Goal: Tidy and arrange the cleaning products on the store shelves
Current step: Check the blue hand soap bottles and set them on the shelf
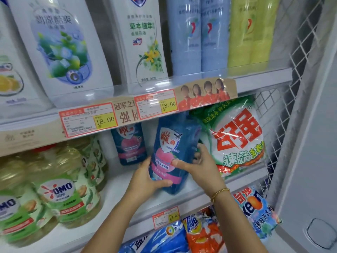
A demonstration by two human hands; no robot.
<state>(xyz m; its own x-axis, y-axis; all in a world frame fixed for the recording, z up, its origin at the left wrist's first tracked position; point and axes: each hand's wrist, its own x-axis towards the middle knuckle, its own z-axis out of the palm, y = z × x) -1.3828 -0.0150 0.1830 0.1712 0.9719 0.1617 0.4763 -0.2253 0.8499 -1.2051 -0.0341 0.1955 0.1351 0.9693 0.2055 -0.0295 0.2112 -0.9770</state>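
Note:
A blue detergent bottle (173,143) with a pink label stands tilted on the middle shelf (127,181). My left hand (145,179) grips its lower left side, thumb across the front. My right hand (197,161) grips its right side, thumb on the label and fingers curled behind. A second identical blue bottle (130,143) stands upright farther back to the left. A green and white washing powder bag (237,136) leans just right of the held bottle.
Yellow OMO bottles (60,189) fill the shelf's left. White refill pouches (60,44), blue bottles (197,37) and yellow-green bottles (249,31) stand on the shelf above. Tide and other powder bags (202,232) lie below. A wire mesh panel (284,99) closes the right end.

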